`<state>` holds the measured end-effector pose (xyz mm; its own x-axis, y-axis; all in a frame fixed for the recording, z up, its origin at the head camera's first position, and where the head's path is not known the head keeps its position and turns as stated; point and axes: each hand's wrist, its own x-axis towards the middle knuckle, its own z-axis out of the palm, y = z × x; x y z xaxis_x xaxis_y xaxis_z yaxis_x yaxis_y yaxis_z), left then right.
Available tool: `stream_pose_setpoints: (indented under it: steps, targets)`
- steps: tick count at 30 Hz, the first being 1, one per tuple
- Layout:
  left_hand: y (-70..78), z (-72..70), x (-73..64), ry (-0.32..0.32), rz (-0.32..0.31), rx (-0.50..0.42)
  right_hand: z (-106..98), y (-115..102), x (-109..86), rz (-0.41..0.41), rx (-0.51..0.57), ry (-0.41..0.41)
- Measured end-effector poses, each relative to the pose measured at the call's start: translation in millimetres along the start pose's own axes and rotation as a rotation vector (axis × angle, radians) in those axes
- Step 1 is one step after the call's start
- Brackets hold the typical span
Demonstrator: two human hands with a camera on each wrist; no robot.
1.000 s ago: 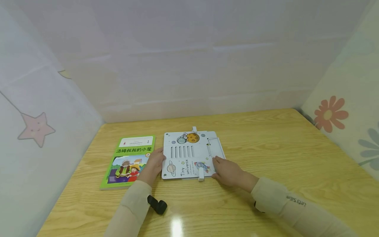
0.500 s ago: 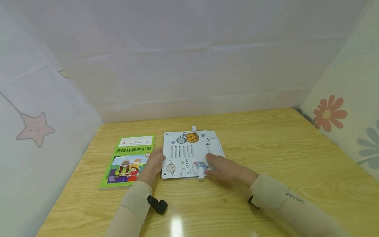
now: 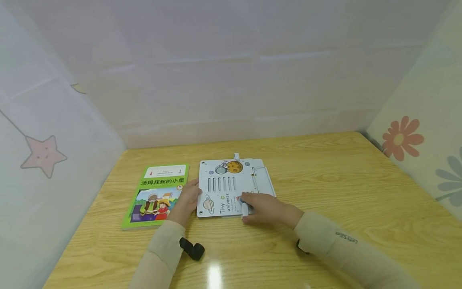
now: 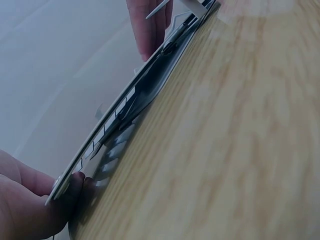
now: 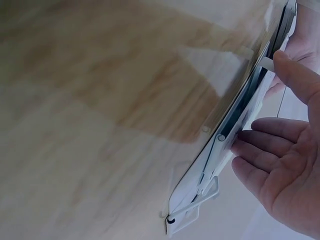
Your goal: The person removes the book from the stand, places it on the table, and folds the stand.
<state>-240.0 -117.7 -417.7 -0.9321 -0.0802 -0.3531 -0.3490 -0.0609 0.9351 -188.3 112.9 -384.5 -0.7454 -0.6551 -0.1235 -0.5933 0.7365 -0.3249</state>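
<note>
A flat, folded white book stand (image 3: 244, 184) with space drawings and "Tiny universe" lettering lies on the table. My left hand (image 3: 187, 198) grips its left edge; in the left wrist view a finger of that hand (image 4: 25, 202) is under the panel. Over the near edge, my right hand (image 3: 270, 208) is at the small white page clip (image 3: 245, 210). The right wrist view shows that hand's thumb touching the clip (image 5: 267, 63), while the other fingers extend toward the panel. A second clip (image 3: 236, 157) stands on the far edge. A wire bracket (image 5: 197, 200) shows at the stand's right end.
A green picture book (image 3: 159, 182) lies flat on the wooden table (image 3: 325, 172), left of the stand. A pale wall (image 3: 231, 80) stands behind the table, with decorated sheets at both sides.
My right hand has moved left from the stand's right edge, across the rocket drawing, to the near page clip. My left hand has stayed on the left edge.
</note>
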Motion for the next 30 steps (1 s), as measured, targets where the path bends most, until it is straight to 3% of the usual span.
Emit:
stream_pose_setpoints:
  steps: [16,30]
  targets:
    - [-0.3,-1.6,-0.5,-0.025,0.014,-0.004,-2.5,-3.7,1.0,0.017,0.004,-0.013]
    - [-2.6,-0.7,-0.4,-0.008,0.023,0.001,-4.9,-2.5,5.4,-0.013,-0.057,0.032]
